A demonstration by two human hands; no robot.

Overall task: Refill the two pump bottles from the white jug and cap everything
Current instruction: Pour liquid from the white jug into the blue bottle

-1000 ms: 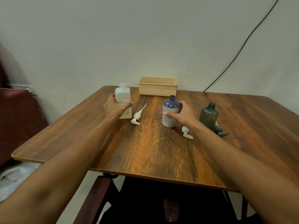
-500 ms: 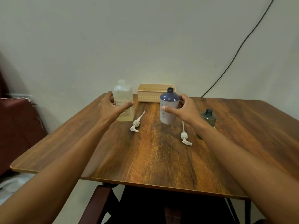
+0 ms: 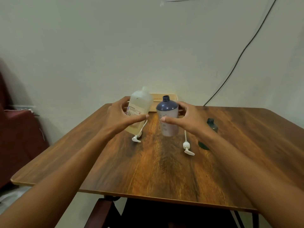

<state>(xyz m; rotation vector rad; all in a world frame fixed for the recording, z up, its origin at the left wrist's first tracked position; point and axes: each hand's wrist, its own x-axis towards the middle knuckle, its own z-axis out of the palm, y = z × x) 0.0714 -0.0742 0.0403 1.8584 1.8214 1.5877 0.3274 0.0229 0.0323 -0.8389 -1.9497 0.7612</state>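
Head view — left hand grips tilted white jug, right hand blue bottle.

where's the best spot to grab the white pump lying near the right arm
Take the pump by its collar, the thick part just behind the nozzle, pinching from above across its width. It lies flat on the table, nozzle toward the person and thin dip tube pointing away; the tube looks too slender and bendy for a firm hold.
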